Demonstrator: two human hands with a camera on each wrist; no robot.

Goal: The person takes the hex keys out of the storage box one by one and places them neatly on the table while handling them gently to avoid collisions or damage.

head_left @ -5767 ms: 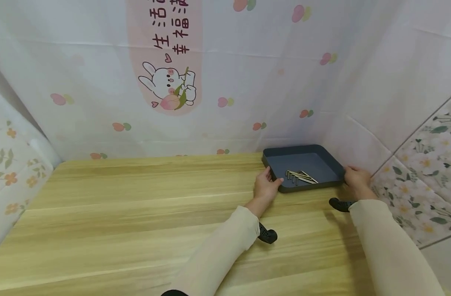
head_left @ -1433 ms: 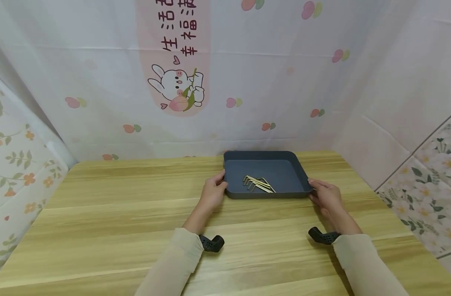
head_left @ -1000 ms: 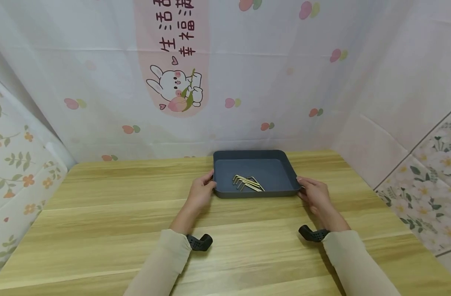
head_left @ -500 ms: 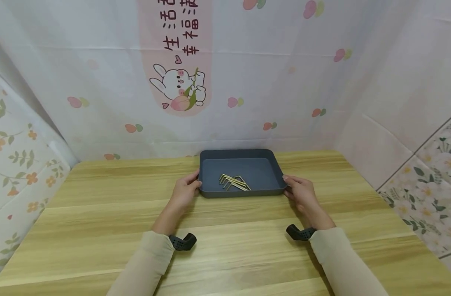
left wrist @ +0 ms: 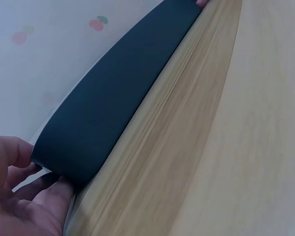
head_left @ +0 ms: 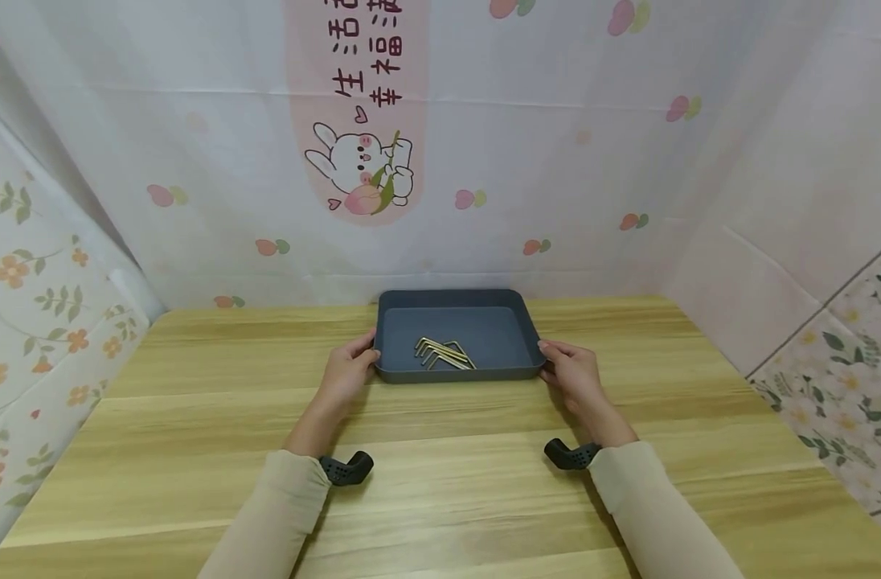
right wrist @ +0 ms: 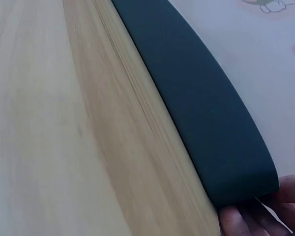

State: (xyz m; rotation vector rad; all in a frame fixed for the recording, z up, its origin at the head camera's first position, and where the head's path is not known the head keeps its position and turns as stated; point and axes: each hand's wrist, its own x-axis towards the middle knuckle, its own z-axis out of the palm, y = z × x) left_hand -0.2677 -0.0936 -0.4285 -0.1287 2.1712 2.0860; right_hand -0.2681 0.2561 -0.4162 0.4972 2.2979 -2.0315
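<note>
A dark grey-blue rectangular tray [head_left: 484, 330] sits at the back middle of the wooden table. Several gold-coloured L-shaped hex keys [head_left: 444, 353] lie overlapping in its front left part. At the tray's left side my left hand [head_left: 345, 371] holds the wall near the front corner, thumb at the rim. On the opposite side, my right hand [head_left: 576, 375] grips the wall near the front right corner. Each wrist view shows the tray's outer front wall [left wrist: 113, 93] low against the wood, with fingertips [right wrist: 233, 220] at the lower edge of the corner.
The wooden table [head_left: 440, 482] runs up to a white printed curtain [head_left: 527, 161] right behind the tray. Floral cloths hang at the left [head_left: 43, 346] and right [head_left: 838, 386]. Black wrist mounts [head_left: 348, 468] jut inward from both sleeves.
Both hands have moved the tray leftward along the back edge, from the right corner to the middle. The hex keys travelled inside it. In the last half second it shifted only slightly left.
</note>
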